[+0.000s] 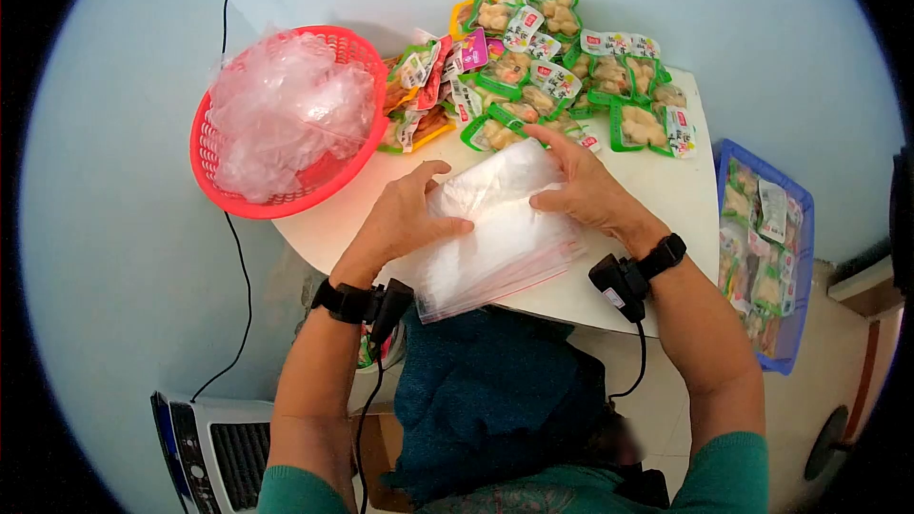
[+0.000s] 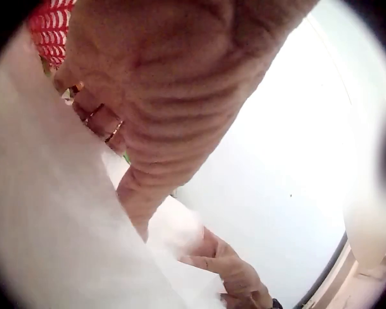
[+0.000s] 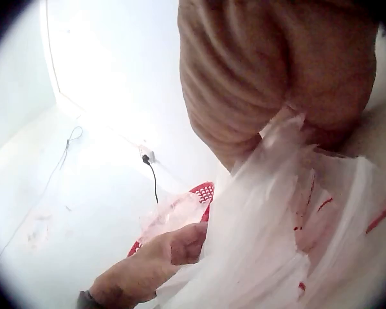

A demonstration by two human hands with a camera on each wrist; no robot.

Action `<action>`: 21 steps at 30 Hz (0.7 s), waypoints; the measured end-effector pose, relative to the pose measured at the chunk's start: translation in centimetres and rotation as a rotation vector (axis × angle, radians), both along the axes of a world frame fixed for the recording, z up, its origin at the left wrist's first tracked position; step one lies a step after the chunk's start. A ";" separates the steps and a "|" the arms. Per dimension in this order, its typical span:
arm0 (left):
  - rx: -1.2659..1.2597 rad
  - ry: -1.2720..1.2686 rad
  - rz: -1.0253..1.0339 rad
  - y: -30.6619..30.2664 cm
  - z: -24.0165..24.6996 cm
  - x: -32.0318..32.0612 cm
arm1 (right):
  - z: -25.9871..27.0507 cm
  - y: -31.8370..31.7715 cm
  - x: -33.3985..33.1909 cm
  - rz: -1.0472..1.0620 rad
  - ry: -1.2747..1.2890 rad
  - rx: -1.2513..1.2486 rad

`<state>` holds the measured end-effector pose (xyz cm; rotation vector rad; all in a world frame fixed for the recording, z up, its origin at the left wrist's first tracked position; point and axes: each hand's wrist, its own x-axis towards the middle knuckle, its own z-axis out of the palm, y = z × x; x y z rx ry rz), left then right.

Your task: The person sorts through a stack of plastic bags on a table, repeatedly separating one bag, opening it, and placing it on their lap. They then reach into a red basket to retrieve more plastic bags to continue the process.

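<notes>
A stack of clear zip-lock plastic bags (image 1: 505, 243) with red seal lines lies tilted over the front of the white table, between both hands. My left hand (image 1: 405, 214) grips its left side, thumb on top. On the other side my right hand (image 1: 595, 190) holds the stack between thumb and fingers, its index finger stretched along the far edge. The left wrist view shows the bags (image 2: 58, 193) as a whitish sheet hiding some fingertips. In the right wrist view the bags (image 3: 257, 238) fan out in loose layers below the right hand (image 3: 276, 71).
A red plastic basket (image 1: 202, 157) with crumpled clear bags stands at the table's left. Several sealed food packs (image 1: 533, 86) are heaped along the back of the white table (image 1: 690, 228). A blue crate (image 1: 804, 257) of similar packs sits lower right. Cables hang from both wrist cameras.
</notes>
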<state>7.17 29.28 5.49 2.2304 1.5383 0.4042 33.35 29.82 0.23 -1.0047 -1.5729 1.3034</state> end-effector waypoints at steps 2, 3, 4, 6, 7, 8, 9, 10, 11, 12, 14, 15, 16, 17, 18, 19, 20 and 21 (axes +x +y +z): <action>-0.031 0.016 -0.016 -0.2 0.3 0.3 | 0.2 -0.3 -0.2 -0.024 0.003 0.032; -0.034 0.024 -0.020 -0.3 0.3 0.6 | 0.3 -0.3 -0.3 -0.034 0.006 0.049; -0.033 0.032 -0.025 -0.3 0.4 0.8 | 0.3 -0.2 -0.4 -0.022 -0.005 0.050; 0.035 0.066 -0.018 -0.5 -0.1 0.9 | 0.2 -0.1 -0.2 -0.008 -0.030 0.049; 0.069 0.083 -0.016 -0.6 -0.3 1.1 | 0.8 -0.4 0.0 0.004 -0.053 0.025; 0.121 0.103 -0.037 -0.9 -0.4 1.3 | 2.0 -0.9 0.1 0.016 -0.076 0.000; 0.173 0.122 -0.056 -1.3 -0.4 1.6 | 2.6 -1.3 0.2 0.029 -0.100 -0.025; 0.226 0.142 -0.073 -1.6 -0.4 1.8 | 2.4 -1.2 0.3 0.005 -0.125 0.014; 0.283 0.130 -0.073 -1.9 -0.6 1.9 | 2.2 -1.0 0.4 -0.018 -0.151 0.054; 0.342 0.118 -0.071 -2.1 -0.8 1.9 | 2.0 -0.9 0.4 -0.041 -0.176 0.096; 0.376 0.106 -0.054 -2.2 -1.1 1.8 | 1.9 -0.9 0.3 -0.040 -0.131 0.097; 0.349 0.104 -0.040 -2.1 -1.4 1.7 | 1.9 -0.9 0.3 -0.041 -0.109 0.096; 0.322 0.103 -0.026 -2.1 -1.4 1.7 | 1.9 -1.0 0.3 -0.083 -0.142 0.156; 0.268 0.112 0.006 -2.1 -1.3 1.7 | 2.1 -1.2 0.2 -0.126 -0.175 0.218; 0.214 0.122 0.039 -2.0 -1.1 1.7 | 2.2 -1.3 0.1 -0.168 -0.209 0.280; 0.159 0.131 0.072 -1.9 -0.9 1.7 | 2.4 -1.3 -0.1 -0.222 -0.212 0.420; 0.167 0.138 0.055 -1.7 -0.8 1.5 | 2.6 -1.3 -0.3 -0.273 -0.217 0.561; 0.175 0.146 0.039 -1.5 -0.8 1.3 | 2.8 -1.4 -0.5 -0.324 -0.219 0.703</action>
